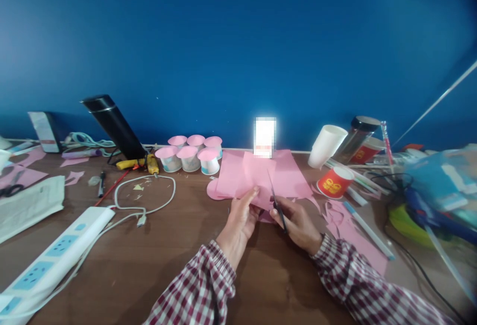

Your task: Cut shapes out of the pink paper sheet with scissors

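Observation:
Between the thumb and fingers of my left hand [242, 218] is a piece of pink paper [257, 178], held up above the table. My right hand [296, 220] grips a pair of scissors [279, 210], its fingers wrapped round the dark handles. The blades point away from me at the paper's right side; whether they are cutting cannot be made out. Behind and under the held piece lie larger pink sheets [292, 173]. Several small cups with pink tops [187, 157] stand in two rows to the left of the sheets.
A white power strip [55, 260] and a looped white cable [145, 210] lie at left, near a black cylinder [115, 126]. At right are a red paper cup [335, 182], a tilted white cup [327, 145], pink offcuts [357, 240] and a blue glue gun [428, 210]. A blue wall rises behind.

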### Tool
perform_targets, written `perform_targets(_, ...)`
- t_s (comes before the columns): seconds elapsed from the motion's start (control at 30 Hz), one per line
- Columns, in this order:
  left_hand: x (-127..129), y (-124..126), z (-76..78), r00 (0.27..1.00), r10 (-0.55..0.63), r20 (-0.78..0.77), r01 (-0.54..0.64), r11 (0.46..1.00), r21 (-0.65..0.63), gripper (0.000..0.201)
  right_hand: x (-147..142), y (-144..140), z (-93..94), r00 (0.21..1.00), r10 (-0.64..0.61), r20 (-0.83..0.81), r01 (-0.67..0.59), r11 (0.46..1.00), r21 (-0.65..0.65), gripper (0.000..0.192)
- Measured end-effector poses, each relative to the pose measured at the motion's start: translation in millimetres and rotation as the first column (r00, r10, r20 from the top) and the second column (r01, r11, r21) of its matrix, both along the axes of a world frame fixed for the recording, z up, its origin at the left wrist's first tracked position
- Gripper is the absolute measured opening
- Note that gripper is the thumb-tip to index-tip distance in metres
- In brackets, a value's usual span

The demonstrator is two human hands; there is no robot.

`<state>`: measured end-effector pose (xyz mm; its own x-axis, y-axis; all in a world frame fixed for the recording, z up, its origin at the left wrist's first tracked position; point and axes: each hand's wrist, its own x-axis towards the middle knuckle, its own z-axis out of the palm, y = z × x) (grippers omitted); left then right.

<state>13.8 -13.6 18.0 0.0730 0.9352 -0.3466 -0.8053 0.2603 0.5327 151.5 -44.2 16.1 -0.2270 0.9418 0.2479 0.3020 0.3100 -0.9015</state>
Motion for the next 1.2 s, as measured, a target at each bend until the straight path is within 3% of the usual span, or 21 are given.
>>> perform_targets(0.33, 0.1, -3.7, 4.0, 0.996, -0.037, -0.076, 0.041, 0.998, 0.049, 0.029, 2.0, 0.6, -6.1, 1.000, -0.006, 0.025, 0.007, 0.999, -0.053, 0.024)
perform_targets(0.6, -0.6, -2.8, 6.1, 0.988, 0.046, -0.147, -0.045, 0.999, 0.007, 0.031, 1.8, 0.7, -2.2, 0.998, -0.014, 0.054, 0.016, 0.999, -0.039, 0.025)
perform_targets(0.8, -4.0, -1.5, 9.4, 0.975, -0.007, -0.222, 0.016, 0.999, 0.042, 0.030, 2.3, 1.8, 1.0, 0.997, -0.039, 0.068, 0.039, 0.999, 0.012, 0.022)
perform_targets(1.2, -4.4, -3.7, 9.3, 0.978, -0.032, -0.205, 0.049, 0.996, 0.079, 0.035, 2.2, -0.8, 3.4, 0.999, -0.012, 0.046, 0.011, 1.000, 0.020, 0.017)
